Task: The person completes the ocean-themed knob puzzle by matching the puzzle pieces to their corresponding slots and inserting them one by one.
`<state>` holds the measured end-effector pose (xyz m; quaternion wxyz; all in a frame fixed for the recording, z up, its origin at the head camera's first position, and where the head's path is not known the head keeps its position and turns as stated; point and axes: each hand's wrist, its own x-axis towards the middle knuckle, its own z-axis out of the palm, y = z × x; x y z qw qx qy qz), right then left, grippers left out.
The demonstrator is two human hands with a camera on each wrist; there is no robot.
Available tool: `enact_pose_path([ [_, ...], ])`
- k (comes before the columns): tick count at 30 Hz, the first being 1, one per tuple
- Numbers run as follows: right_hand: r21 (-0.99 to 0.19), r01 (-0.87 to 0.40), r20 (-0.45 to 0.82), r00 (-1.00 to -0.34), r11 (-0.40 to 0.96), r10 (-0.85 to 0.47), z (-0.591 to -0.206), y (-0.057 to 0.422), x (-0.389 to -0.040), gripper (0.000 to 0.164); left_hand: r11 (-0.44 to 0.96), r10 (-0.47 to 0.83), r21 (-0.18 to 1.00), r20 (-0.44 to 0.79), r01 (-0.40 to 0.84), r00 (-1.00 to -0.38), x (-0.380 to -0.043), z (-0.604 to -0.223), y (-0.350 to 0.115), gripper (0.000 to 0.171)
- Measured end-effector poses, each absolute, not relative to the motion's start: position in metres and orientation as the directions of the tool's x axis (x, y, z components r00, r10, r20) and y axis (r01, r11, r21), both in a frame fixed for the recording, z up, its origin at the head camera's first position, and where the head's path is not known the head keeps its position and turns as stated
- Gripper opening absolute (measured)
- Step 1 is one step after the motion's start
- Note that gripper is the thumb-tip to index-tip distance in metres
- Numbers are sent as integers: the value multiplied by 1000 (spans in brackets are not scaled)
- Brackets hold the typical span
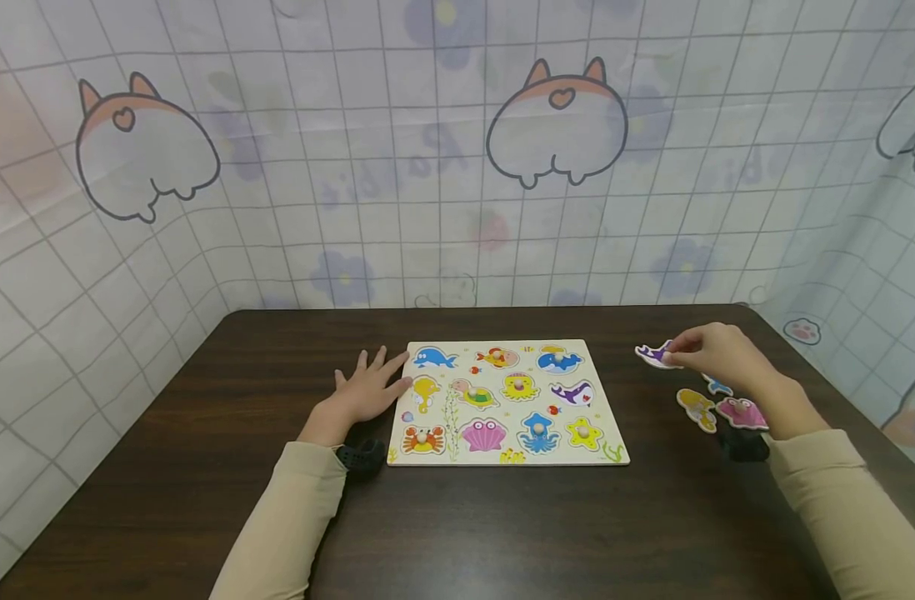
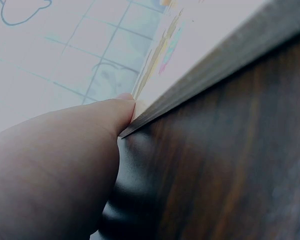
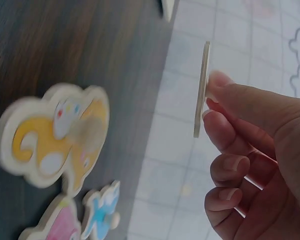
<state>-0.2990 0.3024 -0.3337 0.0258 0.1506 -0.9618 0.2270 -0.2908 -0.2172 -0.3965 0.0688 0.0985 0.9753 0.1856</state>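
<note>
A wooden puzzle board [image 1: 468, 427] printed with sea animals lies flat on the dark table. At its left edge, my left hand [image 1: 365, 392] is spread out, fingertips against the board; the left wrist view shows a digit [image 2: 121, 112] right at the board's corner. Off to the right, my right hand [image 1: 716, 354] pinches a flat purple whale puzzle piece [image 1: 653, 356] between thumb and fingertips. From the right wrist, the whale piece [image 3: 202, 90] appears edge-on, raised above the table, with the other fingers curled beneath the thumb.
Under the right forearm lie a yellow seahorse piece [image 1: 696, 410], a pink shell piece [image 1: 741, 412] and a blue piece [image 1: 717, 386]. Knobbed pieces such as the crab [image 1: 423, 439] sit in the board. A patterned curtain [image 1: 442, 208] hangs behind the table [image 1: 532, 533].
</note>
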Motion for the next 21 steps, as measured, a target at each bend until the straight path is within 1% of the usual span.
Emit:
enact_pose_path([
  [10, -423, -344, 140, -939, 838, -314, -326, 275, -291, 25, 914, 214, 371, -98, 164, -972, -291, -397, -217, 65],
  [21, -428, -383, 121, -922, 818, -368, -332, 250, -287, 18, 911, 216, 378, -100, 164, -971, -290, -396, -216, 65],
])
